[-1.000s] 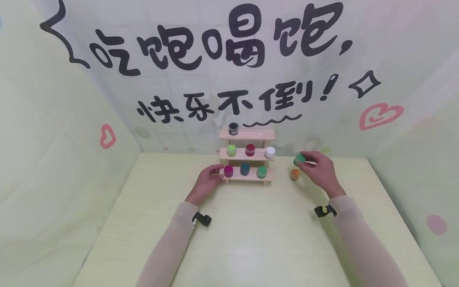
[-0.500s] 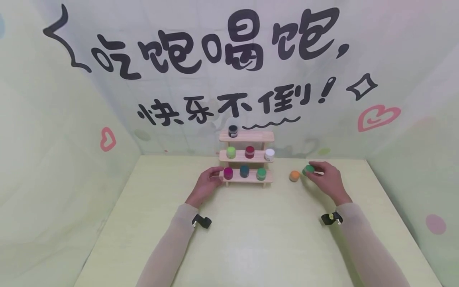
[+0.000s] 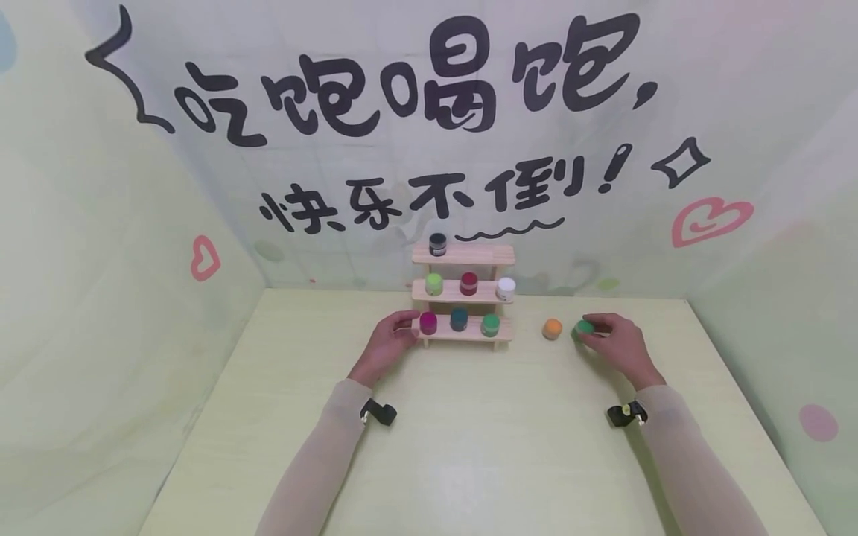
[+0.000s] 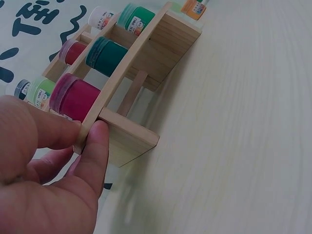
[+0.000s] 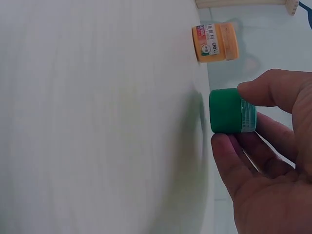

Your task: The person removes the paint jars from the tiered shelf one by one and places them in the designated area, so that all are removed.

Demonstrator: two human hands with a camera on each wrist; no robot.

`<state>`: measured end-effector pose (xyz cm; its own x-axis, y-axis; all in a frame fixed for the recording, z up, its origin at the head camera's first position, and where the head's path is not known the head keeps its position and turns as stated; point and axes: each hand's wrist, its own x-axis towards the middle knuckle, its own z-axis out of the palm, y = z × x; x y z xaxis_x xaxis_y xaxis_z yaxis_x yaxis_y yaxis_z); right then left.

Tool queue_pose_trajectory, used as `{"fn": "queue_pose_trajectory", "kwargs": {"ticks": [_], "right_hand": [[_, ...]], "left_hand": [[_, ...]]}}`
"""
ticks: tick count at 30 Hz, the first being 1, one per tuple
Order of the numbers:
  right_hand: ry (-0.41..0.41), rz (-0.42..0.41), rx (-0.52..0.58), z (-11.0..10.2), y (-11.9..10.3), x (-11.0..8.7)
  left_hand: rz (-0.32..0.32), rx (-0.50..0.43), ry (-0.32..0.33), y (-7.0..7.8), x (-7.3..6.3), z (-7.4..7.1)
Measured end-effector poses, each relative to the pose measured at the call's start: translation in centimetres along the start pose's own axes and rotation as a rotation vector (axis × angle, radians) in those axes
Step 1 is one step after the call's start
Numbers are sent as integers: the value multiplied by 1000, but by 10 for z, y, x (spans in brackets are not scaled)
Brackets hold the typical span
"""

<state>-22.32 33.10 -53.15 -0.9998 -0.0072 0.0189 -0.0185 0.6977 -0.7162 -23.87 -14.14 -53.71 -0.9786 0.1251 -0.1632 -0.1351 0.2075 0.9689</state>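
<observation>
My left hand [image 3: 389,342] pinches the left end of the lowest board of a small three-tier wooden display stand [image 4: 127,130], thumb on one side and a finger on the other. A magenta paint jar [image 4: 75,97] sits right beside those fingers. Between the thumb and fingers of my right hand [image 3: 620,346] is a green paint jar [image 5: 229,111], lid uppermost, low over the table to the right of the stand. Whether its base touches the table, I cannot tell. An orange paint jar [image 3: 553,329] stands upright between the stand and the right hand.
The stand's bottom tier also carries a teal jar [image 3: 459,320] and another green jar [image 3: 491,325]. Light green [image 3: 434,284], red [image 3: 468,284] and white jars [image 3: 506,288] fill the middle tier; a black jar [image 3: 438,244] is on top. A printed cloth [image 3: 335,164] hangs behind the table.
My right hand has carried the green paint jar rightward and down, from above and behind the orange jar to its right side. The left hand keeps its hold on the stand.
</observation>
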Motion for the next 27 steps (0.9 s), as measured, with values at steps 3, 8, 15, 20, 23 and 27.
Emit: {"fn": "queue_pose_trajectory", "kwargs": {"ticks": [3, 8, 15, 20, 23, 27], "right_hand": [[-12, 11, -3, 0, 0, -1], [-24, 12, -3, -1, 1, -3], [-21, 6, 4, -3, 2, -2], [25, -17, 26, -8, -4, -1], [50, -32, 34, -11, -11, -1], [85, -54, 38, -15, -24, 1]], "left_hand": [[2, -1, 0, 0, 0, 0], [2, 6, -1, -2, 1, -1], [-6, 14, 6, -3, 1, -1], [-3, 7, 7, -2, -1, -1], [-4, 11, 7, -2, -1, 0], [-3, 2, 4, -3, 0, 0]]}}
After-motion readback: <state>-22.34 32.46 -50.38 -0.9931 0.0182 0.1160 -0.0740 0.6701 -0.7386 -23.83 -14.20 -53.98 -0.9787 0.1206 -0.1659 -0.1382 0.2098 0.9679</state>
